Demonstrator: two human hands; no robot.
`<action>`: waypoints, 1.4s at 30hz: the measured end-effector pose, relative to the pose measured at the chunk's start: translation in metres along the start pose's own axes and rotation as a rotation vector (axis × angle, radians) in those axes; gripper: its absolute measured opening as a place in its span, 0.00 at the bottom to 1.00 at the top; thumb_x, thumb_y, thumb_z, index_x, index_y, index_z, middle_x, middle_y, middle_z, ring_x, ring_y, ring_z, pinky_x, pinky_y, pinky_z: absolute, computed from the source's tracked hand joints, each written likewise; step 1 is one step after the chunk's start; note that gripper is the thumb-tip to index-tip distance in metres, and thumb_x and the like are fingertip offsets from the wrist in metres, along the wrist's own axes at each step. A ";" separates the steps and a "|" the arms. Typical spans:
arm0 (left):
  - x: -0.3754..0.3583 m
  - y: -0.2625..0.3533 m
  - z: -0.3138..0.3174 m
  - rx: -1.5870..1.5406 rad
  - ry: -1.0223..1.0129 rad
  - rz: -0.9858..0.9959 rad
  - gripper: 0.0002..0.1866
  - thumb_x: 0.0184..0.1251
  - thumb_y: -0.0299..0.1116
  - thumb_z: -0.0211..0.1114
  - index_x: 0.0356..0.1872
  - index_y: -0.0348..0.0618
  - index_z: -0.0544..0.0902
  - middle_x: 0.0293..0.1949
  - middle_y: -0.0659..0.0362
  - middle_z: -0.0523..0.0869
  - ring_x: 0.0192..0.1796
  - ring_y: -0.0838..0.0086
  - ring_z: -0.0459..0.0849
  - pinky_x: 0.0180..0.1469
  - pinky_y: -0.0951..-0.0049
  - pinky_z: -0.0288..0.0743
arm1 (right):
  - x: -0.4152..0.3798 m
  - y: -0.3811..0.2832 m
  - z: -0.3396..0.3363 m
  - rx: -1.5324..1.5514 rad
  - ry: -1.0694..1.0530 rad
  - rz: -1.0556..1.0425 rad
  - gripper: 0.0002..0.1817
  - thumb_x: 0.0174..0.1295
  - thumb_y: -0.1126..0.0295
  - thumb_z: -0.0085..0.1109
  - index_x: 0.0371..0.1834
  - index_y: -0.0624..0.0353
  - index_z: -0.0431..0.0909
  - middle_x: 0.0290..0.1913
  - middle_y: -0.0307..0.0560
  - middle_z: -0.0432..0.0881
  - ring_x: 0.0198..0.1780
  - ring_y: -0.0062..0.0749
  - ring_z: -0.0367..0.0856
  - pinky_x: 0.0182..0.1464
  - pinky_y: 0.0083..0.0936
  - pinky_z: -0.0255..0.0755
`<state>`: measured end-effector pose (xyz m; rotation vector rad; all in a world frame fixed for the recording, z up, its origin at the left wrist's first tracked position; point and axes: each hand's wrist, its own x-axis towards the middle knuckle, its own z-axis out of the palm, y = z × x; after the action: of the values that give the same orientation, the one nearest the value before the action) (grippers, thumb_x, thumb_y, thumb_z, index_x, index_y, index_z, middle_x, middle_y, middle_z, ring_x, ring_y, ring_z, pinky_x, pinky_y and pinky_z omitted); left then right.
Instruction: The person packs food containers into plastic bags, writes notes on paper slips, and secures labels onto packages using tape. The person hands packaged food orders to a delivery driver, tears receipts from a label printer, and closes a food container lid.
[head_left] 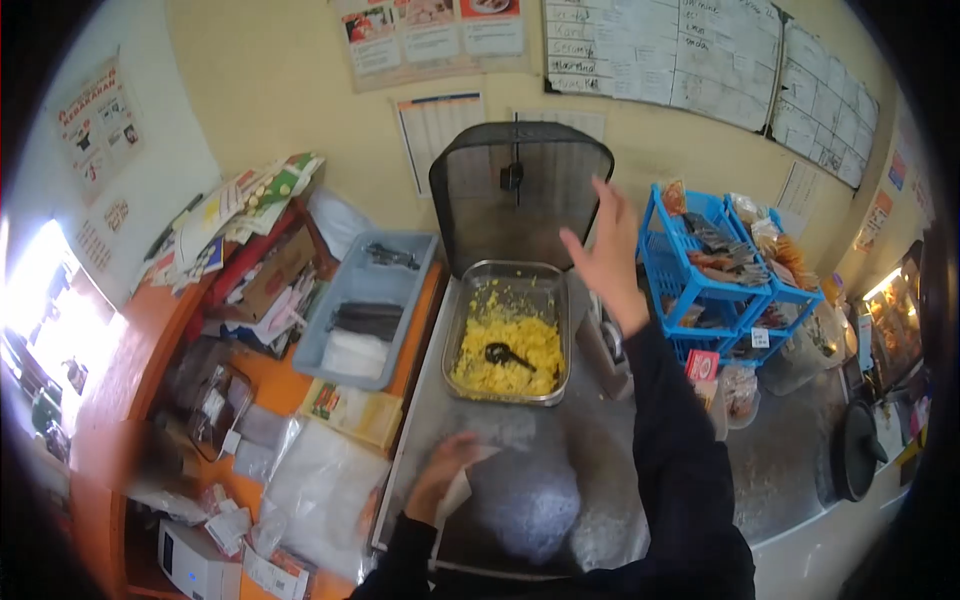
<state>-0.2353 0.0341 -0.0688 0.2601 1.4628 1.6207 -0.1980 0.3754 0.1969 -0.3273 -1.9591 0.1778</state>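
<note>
A steel tray (563,385) of crumbly yellow food, like scrambled egg, stands on the metal counter with a black spoon (510,355) lying in the food. Behind it a black mesh food cover (470,200) stands tilted up against the wall. My right hand (612,255) is raised at the cover's right edge, fingers apart and holding nothing. In front of the tray, low over the counter, my left hand (445,470) is closed on a white sheet of paper (458,492); its fingers are slightly blurred.
Left of the tray sits a grey-blue tub (382,375) with dark and white items. Clear plastic bags (325,490) lie on the orange surface. Blue baskets (660,260) of packets stand to the right, and a metal container (603,365) is beside the tray.
</note>
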 end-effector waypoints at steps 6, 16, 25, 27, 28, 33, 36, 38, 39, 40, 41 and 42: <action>-0.022 0.012 0.060 -0.302 -0.170 -0.243 0.17 0.68 0.26 0.63 0.58 0.45 0.77 0.46 0.54 0.87 0.19 0.89 0.68 0.20 0.89 0.61 | 0.097 0.112 0.080 -0.202 -0.237 0.093 0.44 0.54 0.72 0.65 0.74 0.28 0.57 0.65 0.58 0.65 0.54 0.65 0.75 0.51 0.51 0.75; -0.073 -0.021 0.042 -0.356 -0.017 -0.392 0.18 0.68 0.30 0.65 0.57 0.43 0.77 0.45 0.53 0.87 0.19 0.88 0.67 0.21 0.88 0.61 | -0.017 0.008 0.015 -0.217 -0.433 -0.142 0.44 0.58 0.79 0.53 0.76 0.25 0.55 0.68 0.61 0.62 0.31 0.58 0.81 0.34 0.43 0.80; -0.092 -0.043 0.030 -0.322 -0.356 -0.390 0.15 0.71 0.30 0.62 0.57 0.45 0.77 0.47 0.49 0.87 0.17 0.89 0.65 0.19 0.87 0.58 | -0.249 -0.050 -0.001 -0.567 -0.681 -0.192 0.53 0.56 0.83 0.54 0.76 0.11 0.46 0.79 0.64 0.42 0.48 0.68 0.82 0.32 0.34 0.84; -0.095 -0.053 0.030 -0.273 -0.388 -0.425 0.15 0.72 0.30 0.61 0.57 0.45 0.76 0.48 0.48 0.86 0.17 0.88 0.64 0.19 0.86 0.58 | -0.289 -0.034 0.005 -0.543 -0.721 -0.195 0.52 0.57 0.82 0.54 0.75 0.08 0.47 0.79 0.62 0.42 0.54 0.72 0.78 0.37 0.34 0.85; -0.096 -0.058 0.029 -0.265 -0.414 -0.437 0.15 0.72 0.30 0.61 0.57 0.45 0.76 0.48 0.48 0.86 0.17 0.88 0.63 0.19 0.86 0.57 | -0.302 -0.027 0.006 -0.510 -0.735 -0.191 0.52 0.58 0.82 0.53 0.74 0.07 0.48 0.79 0.61 0.41 0.56 0.76 0.75 0.39 0.35 0.85; -0.105 -0.056 0.033 -0.235 -0.429 -0.491 0.15 0.72 0.30 0.60 0.58 0.43 0.75 0.49 0.48 0.86 0.17 0.88 0.62 0.19 0.85 0.56 | -0.333 -0.013 0.009 -0.374 -0.815 -0.146 0.49 0.59 0.81 0.52 0.72 0.03 0.51 0.79 0.58 0.40 0.63 0.83 0.65 0.50 0.45 0.83; -0.105 -0.054 0.041 -0.257 -0.380 -0.462 0.14 0.72 0.29 0.60 0.56 0.40 0.77 0.48 0.49 0.86 0.16 0.88 0.63 0.19 0.85 0.57 | -0.331 -0.010 0.006 -0.344 -0.818 -0.124 0.47 0.61 0.78 0.53 0.71 0.04 0.53 0.78 0.57 0.43 0.63 0.82 0.65 0.55 0.49 0.80; -0.103 -0.057 0.044 -0.270 -0.320 -0.448 0.14 0.72 0.27 0.60 0.56 0.37 0.78 0.48 0.49 0.86 0.15 0.88 0.65 0.17 0.86 0.57 | -0.333 -0.010 0.009 -0.310 -0.741 -0.146 0.45 0.61 0.77 0.53 0.71 0.03 0.53 0.78 0.56 0.44 0.63 0.82 0.65 0.57 0.50 0.78; -0.102 -0.053 0.049 -0.238 -0.313 -0.421 0.13 0.72 0.27 0.59 0.55 0.37 0.79 0.46 0.51 0.87 0.16 0.87 0.65 0.18 0.85 0.58 | -0.336 -0.014 0.010 -0.361 -0.752 -0.139 0.44 0.63 0.75 0.52 0.72 0.04 0.51 0.79 0.55 0.42 0.64 0.81 0.65 0.58 0.51 0.77; -0.098 -0.046 0.055 -0.204 -0.303 -0.388 0.13 0.71 0.27 0.59 0.54 0.36 0.80 0.44 0.53 0.87 0.17 0.87 0.66 0.19 0.85 0.59 | -0.337 -0.018 0.009 -0.381 -0.757 -0.132 0.44 0.63 0.75 0.51 0.72 0.04 0.51 0.79 0.55 0.42 0.64 0.80 0.65 0.58 0.51 0.77; -0.095 -0.036 0.063 -0.169 -0.294 -0.350 0.12 0.71 0.27 0.58 0.52 0.36 0.82 0.43 0.54 0.88 0.18 0.86 0.67 0.20 0.85 0.60 | -0.338 -0.021 0.009 -0.400 -0.758 -0.126 0.44 0.64 0.75 0.51 0.72 0.04 0.50 0.80 0.54 0.41 0.64 0.80 0.65 0.59 0.51 0.77; -0.095 -0.023 0.073 -0.150 -0.282 -0.310 0.13 0.71 0.27 0.58 0.53 0.36 0.81 0.42 0.55 0.88 0.18 0.86 0.68 0.20 0.85 0.60 | -0.338 -0.024 0.008 -0.419 -0.756 -0.119 0.44 0.64 0.75 0.50 0.72 0.04 0.50 0.80 0.54 0.40 0.64 0.79 0.65 0.59 0.52 0.76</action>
<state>-0.1212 0.0124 -0.0307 0.1594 1.1014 1.3710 -0.0827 0.2486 -0.0955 -0.4553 -2.7606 -0.2291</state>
